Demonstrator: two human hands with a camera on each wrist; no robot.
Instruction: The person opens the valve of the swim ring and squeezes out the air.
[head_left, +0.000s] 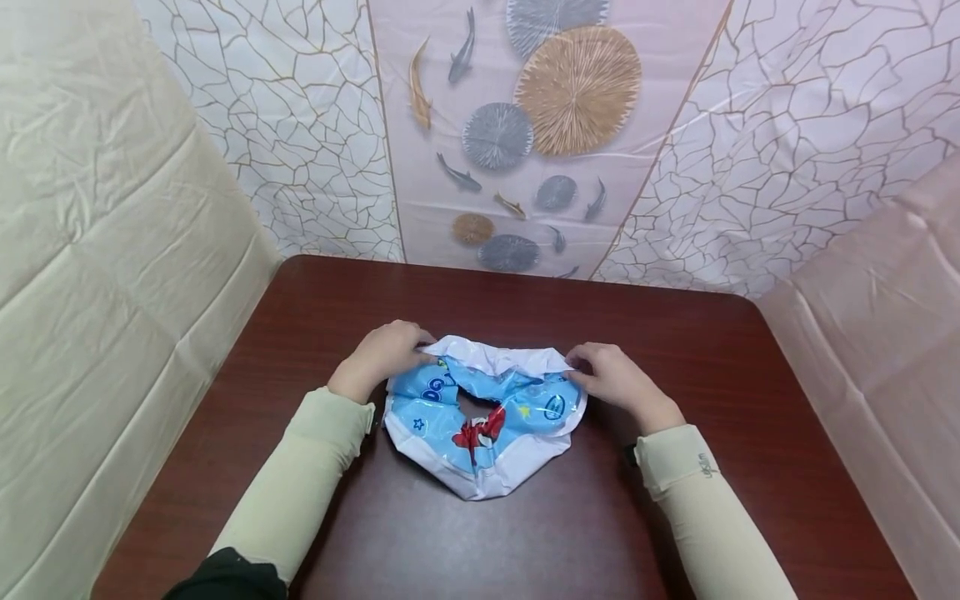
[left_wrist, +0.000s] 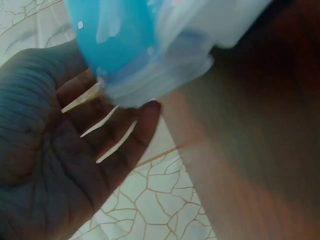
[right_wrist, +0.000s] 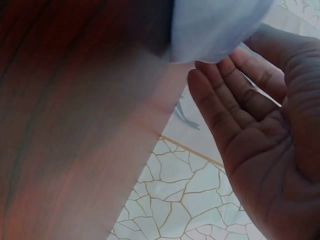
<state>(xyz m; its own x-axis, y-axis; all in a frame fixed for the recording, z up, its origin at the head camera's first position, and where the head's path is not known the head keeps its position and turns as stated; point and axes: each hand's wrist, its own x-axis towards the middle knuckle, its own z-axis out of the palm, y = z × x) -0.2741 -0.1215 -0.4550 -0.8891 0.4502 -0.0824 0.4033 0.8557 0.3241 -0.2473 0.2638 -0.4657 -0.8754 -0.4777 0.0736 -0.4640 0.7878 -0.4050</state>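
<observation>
A limp, folded inflatable swim ring (head_left: 427, 423) lies in the middle of the table, light blue with white edges, a red figure, stars and lettering. Its centre hole is squeezed to a narrow gap. At its upper left edge my left hand (head_left: 384, 354) pinches the vinyl. The right hand (head_left: 613, 382) grips the upper right edge, thumb on the near side. In the left wrist view, the left hand (left_wrist: 65, 145) has thumb and fingertips at the ring's blue and clear border (left_wrist: 117, 40). The right wrist view shows the right hand (right_wrist: 260, 135) at a white edge (right_wrist: 215, 30).
The dark reddish-brown table (head_left: 750, 467) has rounded far corners. Behind it hangs a patterned cloth (head_left: 300, 125) with gold crackle lines, fish and discs. Cream padded cloth walls (head_left: 97, 275) rise on both sides.
</observation>
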